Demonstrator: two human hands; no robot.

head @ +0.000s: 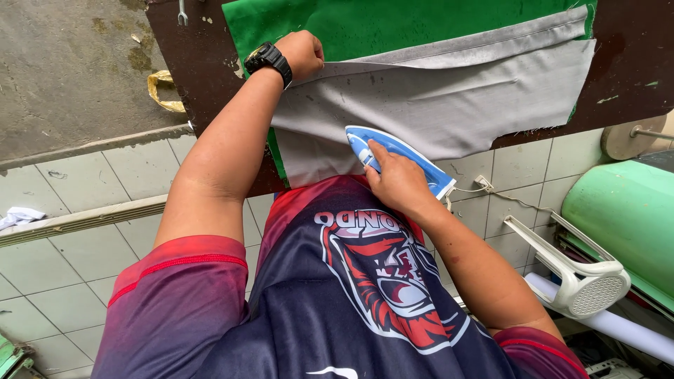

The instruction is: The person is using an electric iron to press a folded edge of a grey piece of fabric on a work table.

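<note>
A grey piece of cloth [449, 105] lies flat on a green cover [365, 24] over a dark brown board [635, 63]. Its far edge is folded over into a band. My left hand [303, 52], with a black wristwatch on the wrist, presses down on the cloth's upper left corner with the fingers curled on the fabric. My right hand [394, 179] grips the handle of a blue and white clothes iron [404, 158], which rests on the near edge of the grey cloth with its tip pointing left.
A white plastic chair [576, 274] stands at the right, beside a pale green roll [625, 217] and a white roll [618, 326]. The iron's cord runs to a plug [483, 184]. Grey floor tiles lie below; rough concrete with a yellow scrap [163, 90] is at the upper left.
</note>
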